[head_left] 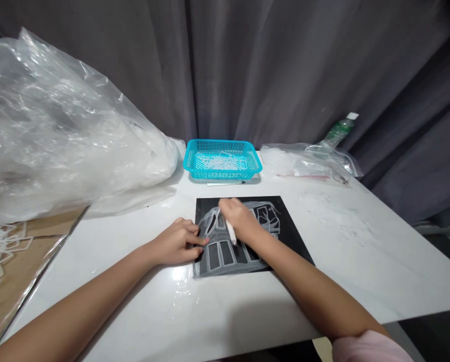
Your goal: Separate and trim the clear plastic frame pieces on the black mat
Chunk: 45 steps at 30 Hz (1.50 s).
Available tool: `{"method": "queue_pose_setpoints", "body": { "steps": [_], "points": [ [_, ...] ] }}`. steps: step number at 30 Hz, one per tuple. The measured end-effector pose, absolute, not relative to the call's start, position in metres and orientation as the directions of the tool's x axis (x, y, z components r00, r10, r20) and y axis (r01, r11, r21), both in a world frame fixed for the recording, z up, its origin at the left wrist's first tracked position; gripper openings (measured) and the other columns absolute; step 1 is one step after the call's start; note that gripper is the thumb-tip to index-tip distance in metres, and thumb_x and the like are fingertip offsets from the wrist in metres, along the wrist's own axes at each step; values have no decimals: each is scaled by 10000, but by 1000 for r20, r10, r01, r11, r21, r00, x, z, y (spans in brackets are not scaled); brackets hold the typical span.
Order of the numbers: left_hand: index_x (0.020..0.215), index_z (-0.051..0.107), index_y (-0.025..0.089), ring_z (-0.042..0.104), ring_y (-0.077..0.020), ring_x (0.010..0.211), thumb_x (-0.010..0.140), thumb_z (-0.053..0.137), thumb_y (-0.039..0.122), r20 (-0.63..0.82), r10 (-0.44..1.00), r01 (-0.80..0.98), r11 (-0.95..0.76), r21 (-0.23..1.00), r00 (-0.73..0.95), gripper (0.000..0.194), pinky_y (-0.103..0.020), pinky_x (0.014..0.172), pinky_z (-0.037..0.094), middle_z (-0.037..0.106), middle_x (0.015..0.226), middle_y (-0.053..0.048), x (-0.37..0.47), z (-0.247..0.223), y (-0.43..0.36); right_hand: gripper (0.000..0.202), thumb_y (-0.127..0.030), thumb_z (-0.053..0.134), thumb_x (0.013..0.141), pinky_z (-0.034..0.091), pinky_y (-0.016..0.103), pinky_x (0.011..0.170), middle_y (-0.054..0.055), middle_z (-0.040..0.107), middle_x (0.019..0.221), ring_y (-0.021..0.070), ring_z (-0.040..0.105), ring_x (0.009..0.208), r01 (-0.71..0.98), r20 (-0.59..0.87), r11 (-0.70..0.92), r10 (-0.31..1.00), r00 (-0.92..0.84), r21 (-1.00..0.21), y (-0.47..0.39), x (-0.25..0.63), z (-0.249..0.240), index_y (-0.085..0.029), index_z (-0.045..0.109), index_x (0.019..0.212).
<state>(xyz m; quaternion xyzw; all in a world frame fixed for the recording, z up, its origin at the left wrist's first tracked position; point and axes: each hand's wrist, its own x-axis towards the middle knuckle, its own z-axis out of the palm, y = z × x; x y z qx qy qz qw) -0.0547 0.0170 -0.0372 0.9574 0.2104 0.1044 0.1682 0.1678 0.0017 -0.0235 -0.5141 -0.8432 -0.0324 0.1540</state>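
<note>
White pen-like tool (231, 233) over black board (294, 242), long axis slanting, visible end toward board's near edge | right hand (237, 216) grasping it | left hand (177, 242) curled at board's left edge, grip unclear | translucent wrinkled film (217, 237) on board | perforated blue plastic basket (225, 175) beyond board

Pale pink sleeve (368, 347), bare right hand (240, 219)

Black board (290, 232) lay flat; hazy white-outlined plastic sheet (217, 237) covered its front-left corner; white pen (231, 233) slanted over left half.
</note>
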Motion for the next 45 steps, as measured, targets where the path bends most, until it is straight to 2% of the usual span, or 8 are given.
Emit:
{"method": "queue_pose_setpoints", "body": {
  "steps": [7, 9, 11, 14, 15, 17, 20, 45],
  "points": [
    [978, 739, 262, 483, -125, 640, 863, 531, 263, 185, 437, 351, -862, 365, 880, 238, -299, 718, 377, 487, 623, 8, -55, -39, 18, 201, -19, 450, 773, 382, 334, 658, 148, 601, 792, 247, 553, 745, 968, 390, -235, 886, 252, -93, 11, 296, 28, -100, 564, 916],
    [959, 741, 249, 476, -130, 631, 865, 535, 312, 245, 422, 333, -882, 334, 873, 235, -299, 686, 381, 474, 628, 3, -54, -40, 17, 107, -84, 525, 763, 369, 346, 614, 145, 594, 732, 257, 574, 695, 864, 189, -501, 844, 501, -55, -7, 332, 41, -134, 596, 827],
    [948, 736, 230, 477, -146, 651, 866, 529, 357, 328, 404, 312, -902, 300, 854, 257, -313, 675, 394, 490, 669, -18, -53, -40, 15, 31, -172, 617, 742, 373, 367, 604, 171, 608, 747, 286, 591, 716, 823, 92, -567, 818, 568, -36, -21, 348, 48, -144, 609, 752],
    [1092, 677, 217, 531, -210, 849, 880, 505, 397, 390, 401, 305, -909, 285, 829, 328, -382, 781, 436, 576, 914, -91, -52, -40, 12, 97, -259, 650, 747, 419, 336, 639, 104, 643, 750, 231, 604, 728, 905, -12, -376, 924, 381, -200, -24, 323, 43, -178, 626, 698],
    [1185, 627, 227, 529, -243, 970, 885, 502, 414, 374, 405, 315, -907, 279, 834, 375, -421, 845, 432, 571, 1067, -119, -52, -40, 11, 113, -275, 622, 778, 436, 310, 653, 73, 653, 748, 195, 604, 717, 908, -42, -192, 981, 190, -371, -20, 305, 37, -185, 638, 712],
    [1345, 486, 270, 438, -310, 1201, 893, 497, 460, 291, 406, 343, -907, 247, 866, 491, -507, 956, 383, 440, 1353, -144, -53, -42, 11, 165, -336, 598, 800, 460, 273, 623, 52, 669, 754, 162, 605, 684, 723, -59, 49, 991, -122, -689, -8, 263, 21, -185, 657, 770],
    [1432, 338, 332, 301, -356, 1343, 909, 466, 503, 149, 397, 366, -909, 200, 906, 565, -594, 1022, 307, 254, 1511, -123, -54, -45, 12, 209, -367, 604, 794, 460, 229, 528, 38, 666, 705, 120, 578, 570, 435, -106, 50, 939, -326, -899, 6, 212, -7, -160, 638, 798],
    [1426, 282, 451, 203, -378, 1391, 892, 441, 591, 30, 426, 411, -889, 202, 904, 575, -605, 1069, 254, 54, 1567, -23, -54, -47, 15, 190, -312, 601, 800, 404, 199, 524, 34, 674, 716, 109, 552, 596, 480, -104, 181, 855, -509, -858, 10, 201, -30, -140, 682, 803]
  ]
}}
